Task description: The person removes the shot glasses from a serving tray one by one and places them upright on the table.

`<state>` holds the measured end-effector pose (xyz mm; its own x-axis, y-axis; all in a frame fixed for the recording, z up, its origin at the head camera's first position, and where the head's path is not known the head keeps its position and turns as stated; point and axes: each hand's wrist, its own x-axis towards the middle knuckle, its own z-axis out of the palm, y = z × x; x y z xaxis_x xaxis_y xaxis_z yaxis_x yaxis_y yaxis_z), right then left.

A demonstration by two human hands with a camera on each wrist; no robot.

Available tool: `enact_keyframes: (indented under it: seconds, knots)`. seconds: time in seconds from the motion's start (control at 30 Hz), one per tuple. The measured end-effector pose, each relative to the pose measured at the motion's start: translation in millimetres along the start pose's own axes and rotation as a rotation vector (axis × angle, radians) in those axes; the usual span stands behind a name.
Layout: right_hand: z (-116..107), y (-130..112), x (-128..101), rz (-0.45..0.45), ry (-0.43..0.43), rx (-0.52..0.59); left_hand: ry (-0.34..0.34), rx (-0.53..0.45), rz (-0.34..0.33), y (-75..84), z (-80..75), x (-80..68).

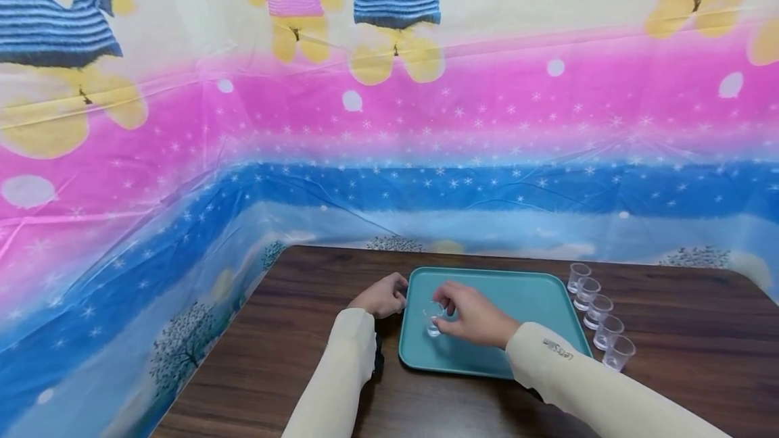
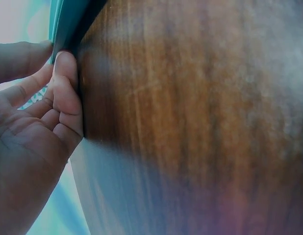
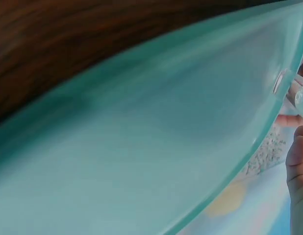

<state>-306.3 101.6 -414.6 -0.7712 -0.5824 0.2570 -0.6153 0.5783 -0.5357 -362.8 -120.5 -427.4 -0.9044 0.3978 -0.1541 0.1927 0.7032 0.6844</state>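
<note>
Head view: a small clear cup [image 1: 433, 320] is pinched by the right hand [image 1: 471, 316] over the teal tray [image 1: 523, 299] on the table [image 1: 274, 357]; five more cups [image 1: 599, 325] are lined up beside it. Left wrist view: the tray's edge [image 2: 63, 24] is gripped by the left hand [image 2: 34, 127]. Right wrist view: the tray [image 3: 141, 156] is shown blurred, with the cup [image 3: 296, 93] partly seen.

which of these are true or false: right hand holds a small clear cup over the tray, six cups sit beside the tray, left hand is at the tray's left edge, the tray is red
1. The right hand holds a small clear cup over the tray. True.
2. Six cups sit beside the tray. False: a row of five cups stands on the table to its right.
3. The left hand is at the tray's left edge. True.
4. The tray is red. False: it is teal.
</note>
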Motion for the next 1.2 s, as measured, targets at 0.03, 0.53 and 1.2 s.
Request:
enact_keyframes:
  seconds: [0.03, 0.53, 1.2]
  knots:
    - [-3.1, 1.1, -3.0, 0.003, -0.001, 0.004, -0.005, -0.004, 0.002, 0.0, 0.0, -0.3]
    - [-47.5, 25.3, -53.5, 0.004, 0.005, -0.076, -0.023, -0.028, 0.019, -3.4, 0.8, 1.2]
    - [-102.4, 47.9, -124.1, 0.034, 0.026, -0.210, -0.015, -0.026, 0.014, 0.1, 1.0, 0.0]
